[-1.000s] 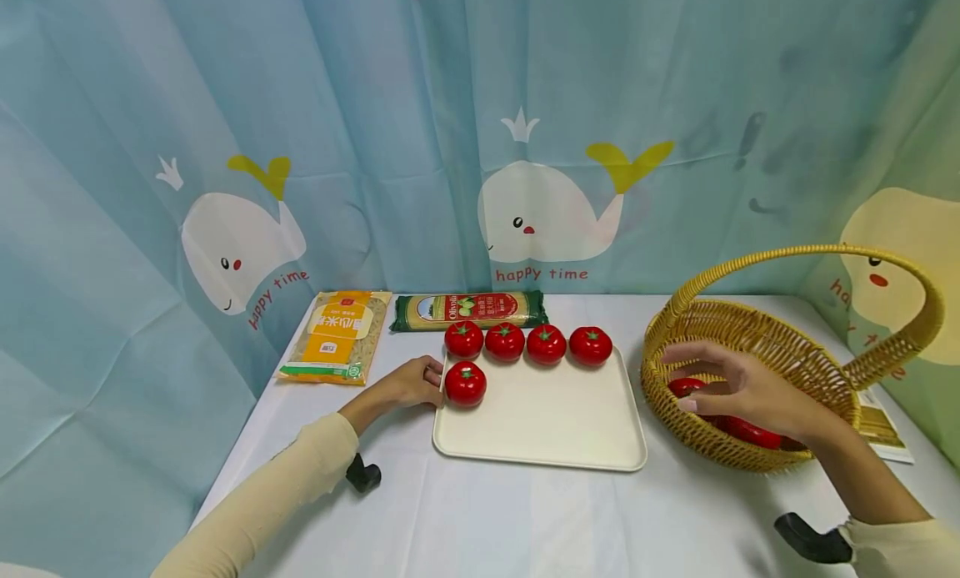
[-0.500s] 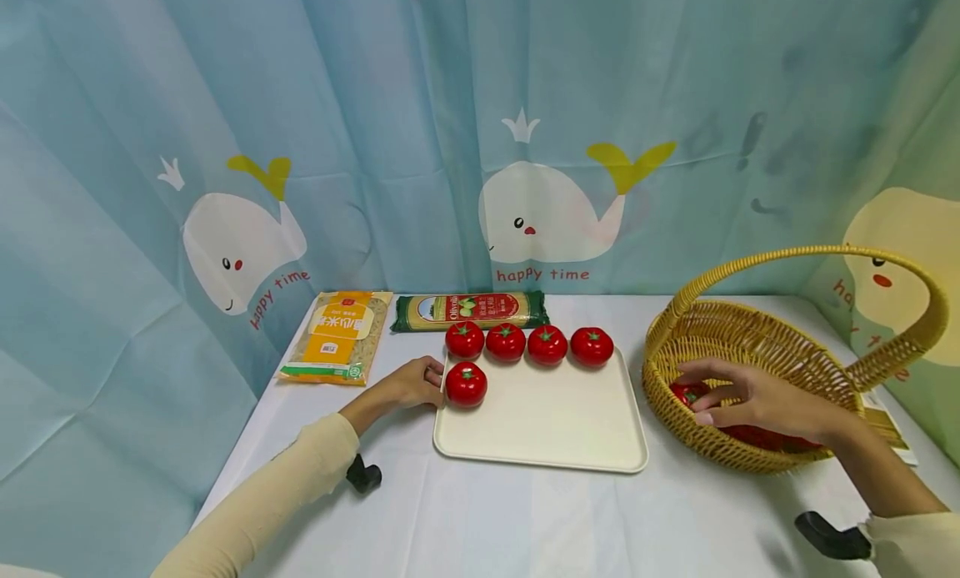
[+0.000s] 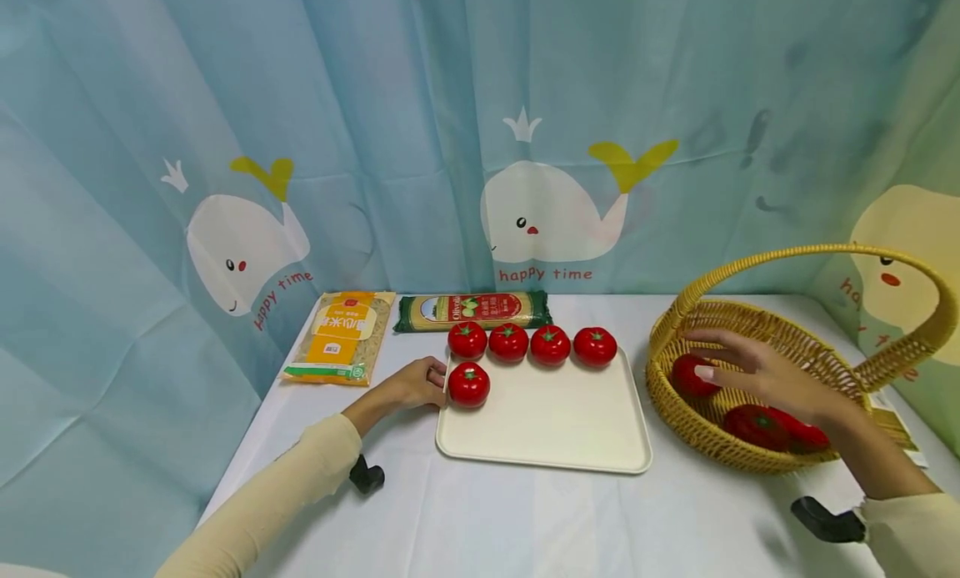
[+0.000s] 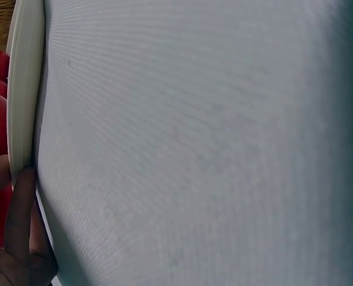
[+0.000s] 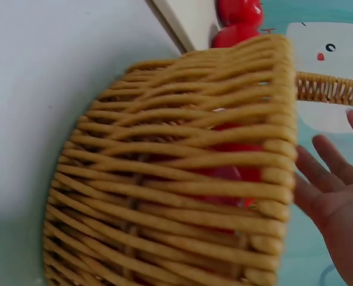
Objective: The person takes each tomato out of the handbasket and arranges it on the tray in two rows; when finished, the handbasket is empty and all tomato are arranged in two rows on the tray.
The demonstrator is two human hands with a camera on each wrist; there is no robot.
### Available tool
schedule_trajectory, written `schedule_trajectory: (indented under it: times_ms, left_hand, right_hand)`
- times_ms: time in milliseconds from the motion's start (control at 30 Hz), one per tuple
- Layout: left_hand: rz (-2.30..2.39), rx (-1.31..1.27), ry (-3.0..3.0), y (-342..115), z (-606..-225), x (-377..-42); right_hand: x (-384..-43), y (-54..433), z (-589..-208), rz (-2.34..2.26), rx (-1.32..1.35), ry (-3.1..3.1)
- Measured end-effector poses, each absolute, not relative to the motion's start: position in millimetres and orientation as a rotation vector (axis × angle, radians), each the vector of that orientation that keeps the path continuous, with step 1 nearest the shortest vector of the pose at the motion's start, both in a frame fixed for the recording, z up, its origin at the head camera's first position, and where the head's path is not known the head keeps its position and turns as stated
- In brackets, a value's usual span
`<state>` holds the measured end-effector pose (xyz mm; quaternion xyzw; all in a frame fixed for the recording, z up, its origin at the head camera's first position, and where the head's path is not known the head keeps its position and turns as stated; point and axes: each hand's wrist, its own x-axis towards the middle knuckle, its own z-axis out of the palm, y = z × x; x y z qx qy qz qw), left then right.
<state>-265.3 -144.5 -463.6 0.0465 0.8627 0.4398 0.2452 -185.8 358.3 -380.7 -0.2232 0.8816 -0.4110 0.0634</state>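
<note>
My left hand [image 3: 412,384] holds the left edge of a cream tray [image 3: 558,424]; in the left wrist view its thumb lies over the rim [image 4: 24,95] and the fingers [image 4: 20,220] against the outside. A row of several tomatoes lines the tray's back, and one tomato [image 3: 468,385] sits in front of the row's left end. Inside the wicker basket [image 3: 701,432], my right hand [image 3: 776,384] reaches over a tomato [image 3: 684,380], fingers spread and not closed round it. More red items [image 3: 757,428] lie nearer the basket's front, partly in shadow.
Behind the tray lies a green spaghetti pack [image 3: 480,311]. A bag of grain [image 3: 337,338] is at the back left. The basket's tall handle [image 3: 810,251] arches over its opening. A flat printed item [image 3: 896,432] shows at the basket's right. A whale-print curtain [image 3: 420,144] closes the back.
My right hand has shifted slightly right in the basket and its fingers have spread wider, uncovering the tomato and the red items in front. The left hand stays on the tray.
</note>
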Motion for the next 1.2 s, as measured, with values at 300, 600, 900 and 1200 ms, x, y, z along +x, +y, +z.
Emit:
schedule_trajectory:
  times_ms: [300,600,900,1200]
  left_hand:
    - [1.196,0.131,2.371,-147,-464,-266]
    - [1.203,0.134,2.365,-149,-465,-266]
    - [1.217,0.135,2.359,-148,-466,-265]
    - [1.233,0.142,2.344,-147,-467,-266]
  right_hand:
    - [-190,369,-369,-1.174,-0.584,2.831]
    - [-206,388,-360,-1.111,-0.461,2.762]
    - [-229,401,-355,-1.095,-0.481,2.812]
    - [-243,400,-349,-0.973,-0.357,2.79]
